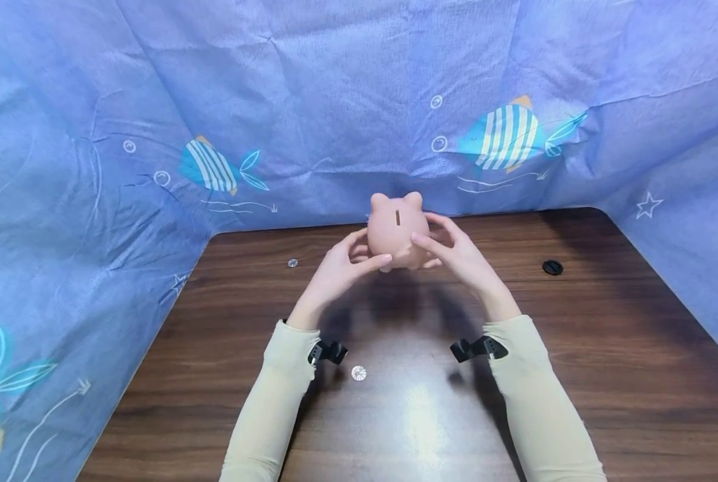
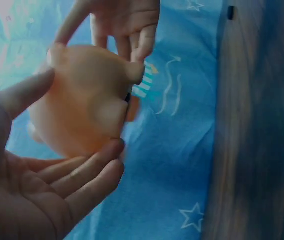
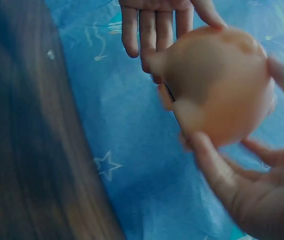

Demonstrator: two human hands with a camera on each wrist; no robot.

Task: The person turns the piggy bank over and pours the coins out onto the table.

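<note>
Blue fish-printed cloth (image 1: 347, 100) stood behind the wooden table (image 1: 606, 375) in the head view. Over the table's far part, left hand (image 1: 341, 264) and right hand (image 1: 463, 258) each pinched, in a curled grip, one side of the piggy bank (image 1: 389, 234): underside hidden, ears (image 1: 414, 199) toward the cloth, slot (image 1: 398, 217) running away from the person, long axis hard to tell. The left wrist view cut off the right hand; the right wrist view blurred the piggy bank.

Round pink piggy bank (image 1: 388, 233), two ears (image 1: 414, 199), dark slot (image 1: 398, 217) facing the head view, held aloft

Head view forward-down, wrist views close, perhaps underneath, sharing piggy bank (image 1: 391, 235)
</note>
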